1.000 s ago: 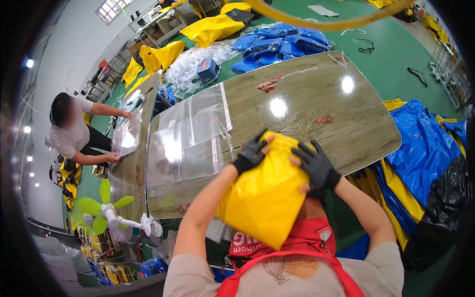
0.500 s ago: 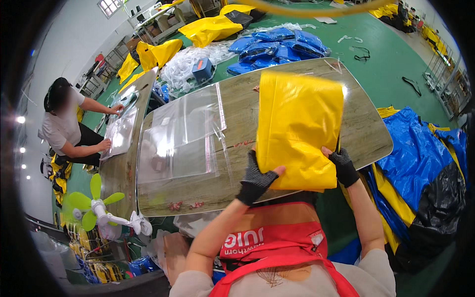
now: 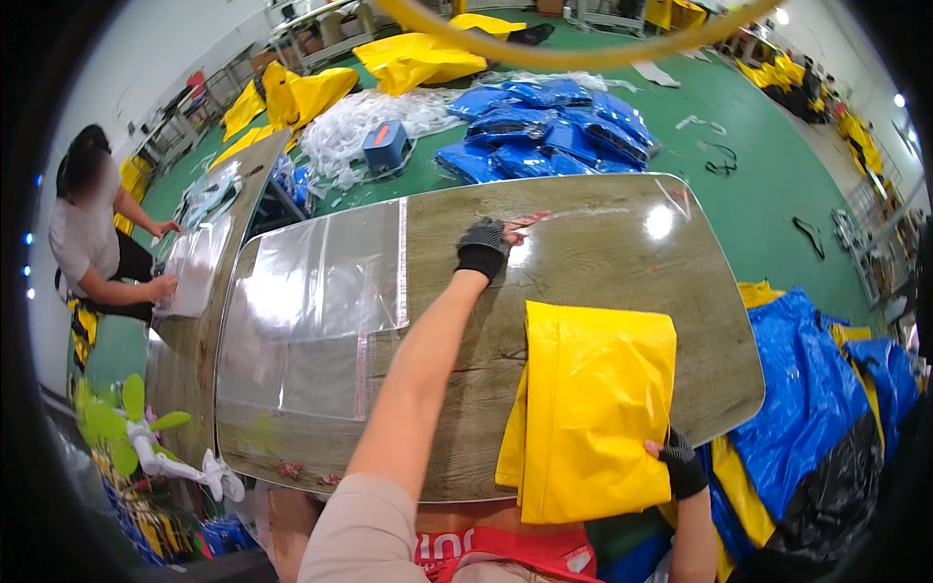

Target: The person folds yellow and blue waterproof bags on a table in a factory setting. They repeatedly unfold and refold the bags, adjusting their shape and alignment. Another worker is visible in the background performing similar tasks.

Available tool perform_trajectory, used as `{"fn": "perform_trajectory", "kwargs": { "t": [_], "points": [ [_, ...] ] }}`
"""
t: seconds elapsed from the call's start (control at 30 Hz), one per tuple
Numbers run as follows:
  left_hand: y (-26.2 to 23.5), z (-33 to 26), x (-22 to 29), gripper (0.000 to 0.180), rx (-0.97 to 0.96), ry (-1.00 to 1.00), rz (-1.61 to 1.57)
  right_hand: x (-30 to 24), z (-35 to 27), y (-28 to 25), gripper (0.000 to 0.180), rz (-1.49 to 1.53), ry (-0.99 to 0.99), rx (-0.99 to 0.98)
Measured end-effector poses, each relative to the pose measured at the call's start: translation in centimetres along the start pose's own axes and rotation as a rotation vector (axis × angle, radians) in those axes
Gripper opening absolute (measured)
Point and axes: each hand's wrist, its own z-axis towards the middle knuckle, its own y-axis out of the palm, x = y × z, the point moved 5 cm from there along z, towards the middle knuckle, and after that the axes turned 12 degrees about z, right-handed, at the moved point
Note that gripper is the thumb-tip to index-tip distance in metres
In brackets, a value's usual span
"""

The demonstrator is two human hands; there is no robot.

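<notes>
Gripping the near corner of the folded yellow garment [image 3: 593, 408], the right hand [image 3: 680, 464] is pinching it against the wooden table [image 3: 603, 253]. Further out, the left hand [image 3: 483, 248] is pressing flat, fingers curled. Clear plastic bags [image 3: 316, 311] are lying empty left of it.

Blue bags [image 3: 554, 136], green fan [image 3: 126, 428]

You get bright, even overhead light. Lamp glare spots shine on the bench [image 3: 583, 253] and the clear plastic sheet [image 3: 321, 291]. Fisheye bends edges; corners fall black; shadows stay soft.
</notes>
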Motion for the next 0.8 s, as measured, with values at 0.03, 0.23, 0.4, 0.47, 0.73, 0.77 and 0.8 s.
{"fn": "perform_trajectory", "kwargs": {
  "t": [0.03, 0.23, 0.4, 0.47, 0.73, 0.77, 0.8],
  "points": [
    [1.5, 0.6, -0.4, 0.036, -0.045, -0.084, -0.043, 0.0, 0.0, -0.1, 0.054, -0.024, -0.037, 0.030],
    [-7.0, -5.6, -4.1, 0.100, -0.098, 0.384, -0.003, 0.3, -0.2, -0.8, 0.055, 0.056, 0.009, 0.050],
    [-11.1, -17.1, -15.1, 0.073, -0.473, 0.068, 0.528, 0.0, -0.3, 0.0, 0.058, 0.081, -0.012, 0.069],
    [-10.5, -19.5, -18.1, 0.039, -0.193, 0.151, 0.374, -0.2, -0.1, 1.0, 0.057, 0.058, 0.002, 0.022],
    [-16.6, -34.0, -9.3, 0.041, -0.367, 0.482, 0.110, 0.7, 0.0, -1.4, 0.063, 0.056, -0.045, -0.020],
    [-17.5, -36.7, -8.0, 0.043, -0.411, 0.605, 0.166, 0.8, -0.1, -1.3, 0.061, 0.069, -0.021, -0.003],
    [-18.8, -37.9, -7.0, 0.046, -0.417, 0.610, 0.186, 0.6, -0.4, -0.8, 0.060, 0.078, -0.020, 0.020]
  ]
}}
